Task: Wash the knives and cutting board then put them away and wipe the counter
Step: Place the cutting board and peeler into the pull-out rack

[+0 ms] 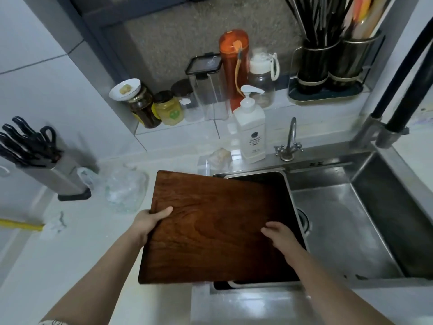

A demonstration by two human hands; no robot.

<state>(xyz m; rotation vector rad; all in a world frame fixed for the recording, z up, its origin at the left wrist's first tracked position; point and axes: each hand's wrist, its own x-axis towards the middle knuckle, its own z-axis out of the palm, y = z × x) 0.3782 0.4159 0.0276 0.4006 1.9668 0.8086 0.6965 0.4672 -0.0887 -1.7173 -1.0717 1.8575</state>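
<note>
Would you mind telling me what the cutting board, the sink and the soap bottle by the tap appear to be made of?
Cutting board: apparently wood, dark reddish-brown with visible grain and a smooth, slightly glossy face.
Sink: likely stainless steel, grey, brushed and reflective.
Soap bottle: probably white plastic, opaque, with a pump top and a printed label.

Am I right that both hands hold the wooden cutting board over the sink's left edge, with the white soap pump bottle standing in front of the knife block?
Not quite. The head view shows the left hand and right hand on the cutting board over the sink's left edge, but the soap pump bottle stands beside the small faucet behind the sink. The knife block is far left on the counter.
</note>
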